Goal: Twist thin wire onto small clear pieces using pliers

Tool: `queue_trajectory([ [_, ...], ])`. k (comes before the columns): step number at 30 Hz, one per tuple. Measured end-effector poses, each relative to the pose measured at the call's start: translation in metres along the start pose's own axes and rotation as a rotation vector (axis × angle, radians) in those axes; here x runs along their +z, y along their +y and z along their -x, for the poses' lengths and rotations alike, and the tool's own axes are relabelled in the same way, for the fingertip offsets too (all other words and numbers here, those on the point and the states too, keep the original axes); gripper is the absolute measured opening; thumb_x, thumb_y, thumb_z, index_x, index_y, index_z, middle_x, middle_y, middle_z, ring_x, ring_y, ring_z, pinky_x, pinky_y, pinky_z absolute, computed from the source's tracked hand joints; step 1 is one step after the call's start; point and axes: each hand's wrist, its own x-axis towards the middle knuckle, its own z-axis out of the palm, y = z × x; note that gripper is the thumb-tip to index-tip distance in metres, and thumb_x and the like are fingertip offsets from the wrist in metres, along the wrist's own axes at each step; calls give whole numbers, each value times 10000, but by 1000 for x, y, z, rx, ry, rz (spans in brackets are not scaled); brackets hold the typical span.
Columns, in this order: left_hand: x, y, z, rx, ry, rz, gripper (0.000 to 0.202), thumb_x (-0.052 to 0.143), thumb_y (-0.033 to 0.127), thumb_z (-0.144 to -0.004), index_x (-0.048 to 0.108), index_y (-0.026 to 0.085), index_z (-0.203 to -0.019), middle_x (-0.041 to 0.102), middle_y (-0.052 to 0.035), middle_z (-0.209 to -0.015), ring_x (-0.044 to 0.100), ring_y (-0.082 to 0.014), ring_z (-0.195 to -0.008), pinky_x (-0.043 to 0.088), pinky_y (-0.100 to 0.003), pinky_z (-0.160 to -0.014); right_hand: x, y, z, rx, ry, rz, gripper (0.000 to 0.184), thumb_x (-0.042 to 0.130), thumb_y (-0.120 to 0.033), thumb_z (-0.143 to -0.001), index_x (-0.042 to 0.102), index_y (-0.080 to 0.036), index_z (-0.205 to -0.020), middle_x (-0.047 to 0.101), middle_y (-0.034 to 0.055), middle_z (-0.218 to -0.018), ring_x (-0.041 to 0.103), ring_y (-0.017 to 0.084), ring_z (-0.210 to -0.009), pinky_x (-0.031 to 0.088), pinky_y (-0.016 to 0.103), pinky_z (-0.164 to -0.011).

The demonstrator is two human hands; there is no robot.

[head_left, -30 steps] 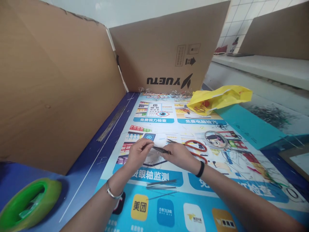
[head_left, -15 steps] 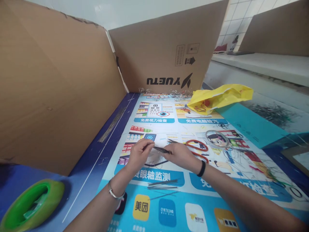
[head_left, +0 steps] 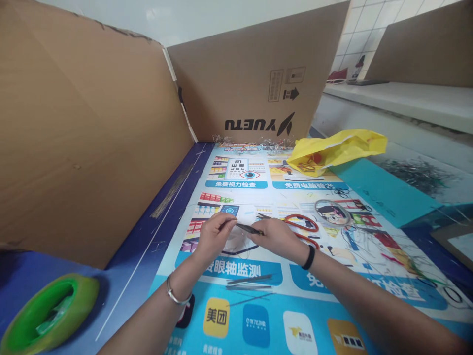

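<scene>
Above the middle of the printed sheet (head_left: 254, 197), my two hands nearly meet. In my right hand (head_left: 275, 237) is a pair of dark narrow-nosed pliers (head_left: 250, 229), its tips aimed left; the handles are hidden by the palm. My left hand (head_left: 216, 232) is closed in a pinch right by those tips, on something too small to make out. Orange-handled scissors (head_left: 301, 223) lie just beyond my right hand, blades pointing left. Several thin dark wire pieces (head_left: 249, 282) rest on the sheet, nearer to me than the hands.
A roll of tape (head_left: 79, 313) lies at the front left. Cardboard panels (head_left: 251, 84) stand at the left and back. At the right are a yellow bag (head_left: 343, 148), a turquoise sheet (head_left: 384, 190) and scattered wire scraps. More thin wires (head_left: 172, 192) lie along the left panel.
Hardly anything differs. The pliers in my right hand have turned very slightly; both hands keep their place.
</scene>
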Motion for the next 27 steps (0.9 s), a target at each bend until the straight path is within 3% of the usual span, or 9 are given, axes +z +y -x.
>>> queue_trajectory([
  [20,0,5,1,71,18,-18,124,520,229,-821,639,192,-824,631,-28,-771,575,-135,-733,464,-267,-692,-2,-3,-1,0,-24,80,204,495,-303,-768,564,-181,-621,575,-6,-581,450,84,-530,170,223,-476],
  [27,0,3,1,5,-10,26,125,530,248,-816,640,195,-840,620,-37,-794,567,-144,-758,453,-264,-689,-4,-5,-1,16,-48,78,222,489,-324,-777,588,-184,-636,573,-1,-578,441,91,-523,178,229,-474],
])
